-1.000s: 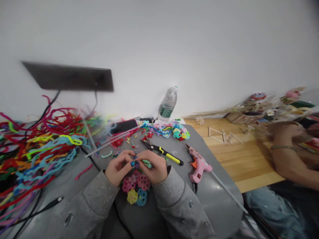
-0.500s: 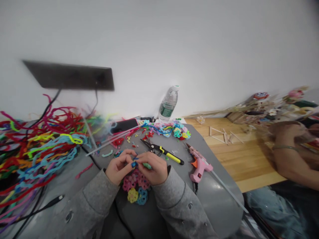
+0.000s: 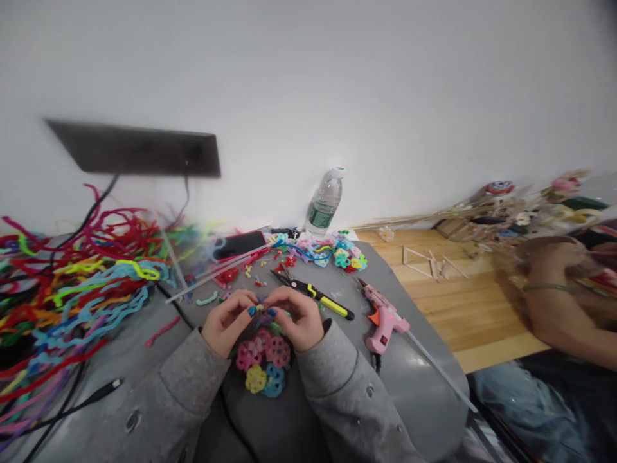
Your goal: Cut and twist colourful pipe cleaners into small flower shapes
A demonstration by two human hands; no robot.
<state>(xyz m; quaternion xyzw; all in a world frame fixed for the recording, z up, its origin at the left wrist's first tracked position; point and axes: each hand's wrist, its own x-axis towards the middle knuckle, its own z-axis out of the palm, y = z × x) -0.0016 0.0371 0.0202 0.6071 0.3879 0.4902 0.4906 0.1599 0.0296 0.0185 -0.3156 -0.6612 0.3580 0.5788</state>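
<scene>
My left hand (image 3: 230,321) and my right hand (image 3: 296,318) meet over the grey table, fingertips pinched together. Between them is a small piece with a yellowish and a blue bit showing; it is too small to make out. Right below the fingers lies a cluster of pipe-cleaner flowers (image 3: 264,363) in pink, yellow and blue. Yellow-and-black pliers (image 3: 318,296) rest just beyond my right hand. Farther right lies a pink glue gun (image 3: 383,318) with a clear glue stick (image 3: 441,370) out of its back.
Loose pipe cleaners (image 3: 96,283) heap up at left, with black cables near them. A water bottle (image 3: 325,202), a phone (image 3: 241,244) and more flowers (image 3: 348,254) stand or lie along the wall. Another person's arm (image 3: 554,302) is over the wooden table (image 3: 419,312) at right.
My fingertips have shifted and rolled a little around the small piece, and my right thumbnail now shows. More of the flower cluster is uncovered. The view has moved slightly.
</scene>
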